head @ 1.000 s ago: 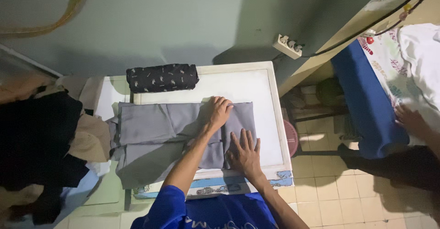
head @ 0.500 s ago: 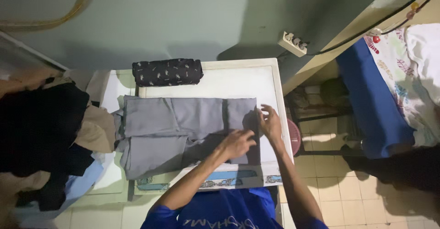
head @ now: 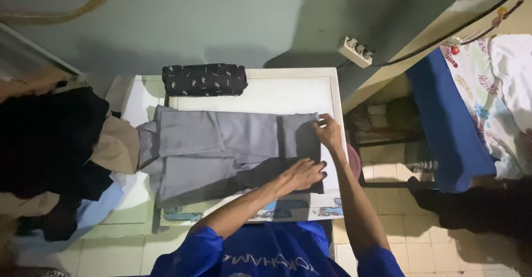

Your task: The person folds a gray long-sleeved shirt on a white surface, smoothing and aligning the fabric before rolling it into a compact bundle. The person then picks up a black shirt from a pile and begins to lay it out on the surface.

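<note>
Both hands on grey trousers: left hand flat, open; right hand pinching waistband corner by white table edge. Uneven pull could skew fold.

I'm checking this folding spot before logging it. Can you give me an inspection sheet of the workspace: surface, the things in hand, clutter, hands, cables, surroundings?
Surface: white table, mostly covered by cloth.
Job's things: grey trousers spread flat, legs trailing off the left edge.
Clutter: folded dark patterned garment at the table's far edge; pile of dark and beige clothes to the left.
Hands: left hand flat on the trousers' near right edge; right hand pinching their far right corner.
Cables: white power strip on the wall, dark cable running right.
Surroundings: green wall, tiled floor, bed with blue sheet at right.
</note>
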